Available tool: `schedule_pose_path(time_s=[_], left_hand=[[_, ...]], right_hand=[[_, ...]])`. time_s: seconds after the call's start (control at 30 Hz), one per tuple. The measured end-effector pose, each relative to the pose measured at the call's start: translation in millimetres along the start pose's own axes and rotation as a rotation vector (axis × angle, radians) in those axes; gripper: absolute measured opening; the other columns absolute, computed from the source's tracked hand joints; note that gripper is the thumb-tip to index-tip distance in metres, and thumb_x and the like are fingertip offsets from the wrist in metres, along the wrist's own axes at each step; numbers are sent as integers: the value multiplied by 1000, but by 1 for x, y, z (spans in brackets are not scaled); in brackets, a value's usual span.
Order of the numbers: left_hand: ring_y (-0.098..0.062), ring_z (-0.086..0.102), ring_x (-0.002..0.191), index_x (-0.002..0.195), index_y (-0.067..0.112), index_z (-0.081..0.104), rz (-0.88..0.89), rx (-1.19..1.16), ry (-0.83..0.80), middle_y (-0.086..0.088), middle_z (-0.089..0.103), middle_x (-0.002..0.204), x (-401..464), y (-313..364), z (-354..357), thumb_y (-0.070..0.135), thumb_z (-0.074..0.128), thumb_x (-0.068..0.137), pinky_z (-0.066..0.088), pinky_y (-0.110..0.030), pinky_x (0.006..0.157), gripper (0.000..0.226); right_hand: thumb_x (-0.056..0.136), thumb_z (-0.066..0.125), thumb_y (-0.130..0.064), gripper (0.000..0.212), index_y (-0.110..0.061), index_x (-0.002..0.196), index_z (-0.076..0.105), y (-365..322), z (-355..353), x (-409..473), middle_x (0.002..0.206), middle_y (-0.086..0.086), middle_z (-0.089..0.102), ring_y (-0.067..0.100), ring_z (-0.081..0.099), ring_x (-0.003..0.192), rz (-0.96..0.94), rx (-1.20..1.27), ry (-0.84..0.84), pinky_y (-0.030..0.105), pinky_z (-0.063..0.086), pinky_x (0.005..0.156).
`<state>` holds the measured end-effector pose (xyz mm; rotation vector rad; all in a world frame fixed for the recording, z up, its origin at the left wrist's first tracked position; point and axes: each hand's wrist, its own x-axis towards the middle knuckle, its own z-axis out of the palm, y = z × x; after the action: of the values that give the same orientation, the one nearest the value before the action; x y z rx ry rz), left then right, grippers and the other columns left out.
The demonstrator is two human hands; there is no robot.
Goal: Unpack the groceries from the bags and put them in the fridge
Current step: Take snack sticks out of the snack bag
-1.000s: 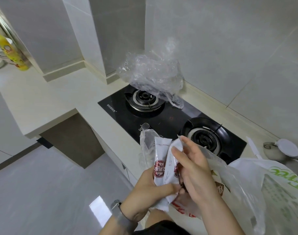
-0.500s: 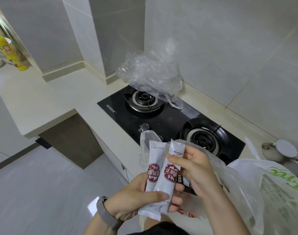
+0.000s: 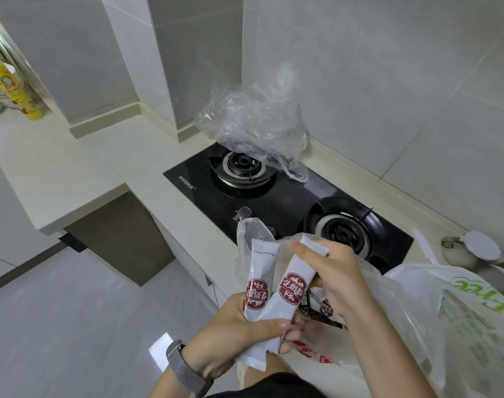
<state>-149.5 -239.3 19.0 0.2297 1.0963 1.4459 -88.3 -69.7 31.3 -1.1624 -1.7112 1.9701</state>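
Note:
Two long white packets with dark red logos (image 3: 276, 294) stand upright side by side in front of me. My left hand (image 3: 239, 337) grips both packets at their lower ends. My right hand (image 3: 334, 274) pinches the top of the right packet. Both hands hover over the open mouth of a white plastic grocery bag (image 3: 411, 305) on the counter edge. More packaged goods (image 3: 321, 304) lie inside that bag under my right hand.
A black two-burner gas hob (image 3: 291, 196) lies just beyond the bag, with a crumpled clear plastic bag (image 3: 253, 124) on its far burner. A bag with green lettering (image 3: 480, 326) and white lidded pots (image 3: 474, 251) sit right. A yellow bottle (image 3: 12, 87) stands far left.
My left hand has lowered and drawn the packets toward me and spread them apart. My right hand has shifted from covering them to pinching the right packet's top.

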Motion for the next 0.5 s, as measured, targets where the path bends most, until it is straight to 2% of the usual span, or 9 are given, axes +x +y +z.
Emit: schedule_pose_path(time_s=[0.1,0.17,0.23,0.3,0.33,0.43,0.5], left_hand=[[-25,70,81,90,2,75,29,17,0,-20,71,95,4,-2,1,4,71,75,59,-31,65,15],[-26,69,78,94,0,73,60,-15,43,-22,70,93,8,-2,3,18,72,79,59,-32,66,23],[-31,67,84,102,4,72,80,-82,84,-23,70,99,11,-1,3,39,62,87,58,-38,76,40],[-35,66,97,104,16,74,76,-125,145,-20,69,109,13,1,0,49,43,93,53,-44,91,47],[-34,67,96,101,17,75,78,-127,178,-20,70,109,14,1,-3,49,41,92,53,-44,91,48],[-27,71,77,84,8,78,112,-75,281,-23,72,96,20,-2,-8,40,52,81,59,-33,69,41],[-25,71,69,77,4,77,110,-83,305,-23,73,89,21,-6,-9,31,58,78,60,-31,62,33]], right_hand=[[74,73,-41,63,16,95,58,3,4,3,72,11,58,20,58,66,18,148,45,32,47,63],[78,68,-42,52,4,103,63,6,8,1,85,10,70,22,66,77,87,247,-47,35,53,71],[81,68,-34,40,-5,108,64,10,12,-4,99,14,73,28,71,89,151,213,-159,41,56,79],[84,68,-25,32,-5,109,63,15,12,-7,98,15,74,28,72,91,160,142,-169,41,57,78],[88,65,-22,27,-5,109,63,16,11,-6,97,13,74,27,72,90,154,133,-152,40,57,77],[91,61,-19,21,-4,106,63,13,6,-4,92,12,75,27,73,85,147,127,-170,39,58,76],[87,65,-21,22,-3,99,65,9,6,-5,87,13,74,26,71,81,146,79,-236,41,57,79]])
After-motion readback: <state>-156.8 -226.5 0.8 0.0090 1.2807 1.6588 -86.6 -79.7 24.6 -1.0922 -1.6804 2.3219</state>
